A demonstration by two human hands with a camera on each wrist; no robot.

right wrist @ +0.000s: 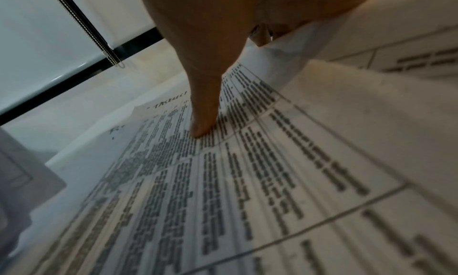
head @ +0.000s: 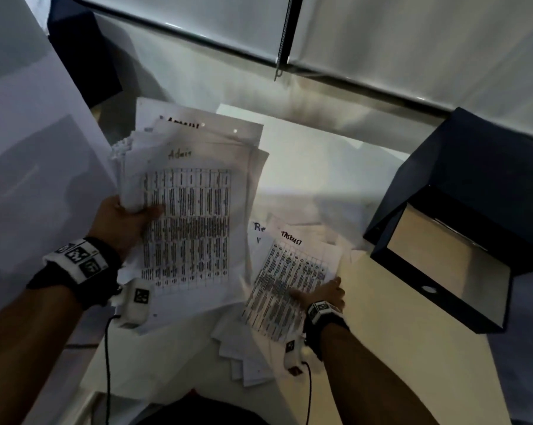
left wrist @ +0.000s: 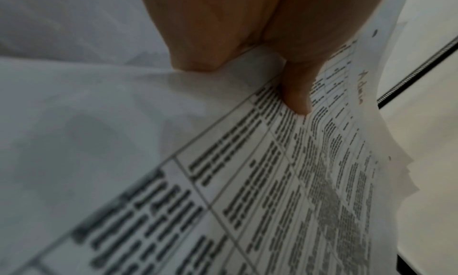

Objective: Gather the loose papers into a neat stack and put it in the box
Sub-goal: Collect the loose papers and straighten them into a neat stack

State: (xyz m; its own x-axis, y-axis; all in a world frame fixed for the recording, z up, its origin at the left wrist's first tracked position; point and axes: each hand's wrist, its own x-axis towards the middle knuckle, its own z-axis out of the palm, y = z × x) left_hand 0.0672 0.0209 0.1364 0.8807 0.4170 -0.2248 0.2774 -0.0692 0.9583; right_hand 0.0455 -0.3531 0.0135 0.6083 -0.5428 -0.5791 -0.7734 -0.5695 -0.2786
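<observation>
My left hand (head: 127,219) grips a thick, uneven bundle of papers (head: 194,191) by its left edge, raised above the table; its top sheet has a printed table and the word "Admin". In the left wrist view my thumb (left wrist: 296,95) presses on that top sheet (left wrist: 285,181). My right hand (head: 321,291) holds a second printed sheet (head: 285,280), thumb on top, over more loose papers (head: 246,360) on the white table (head: 381,348). The right wrist view shows my thumb (right wrist: 205,106) pressing that sheet (right wrist: 223,191). A dark blue box (head: 461,219) stands open at the right.
A large white board (head: 35,142) leans at the left. Window blinds (head: 381,41) with a bead chain (head: 279,56) hang behind the table. A dark object (head: 84,53) sits at the back left. Cables run from both wrist cameras toward me.
</observation>
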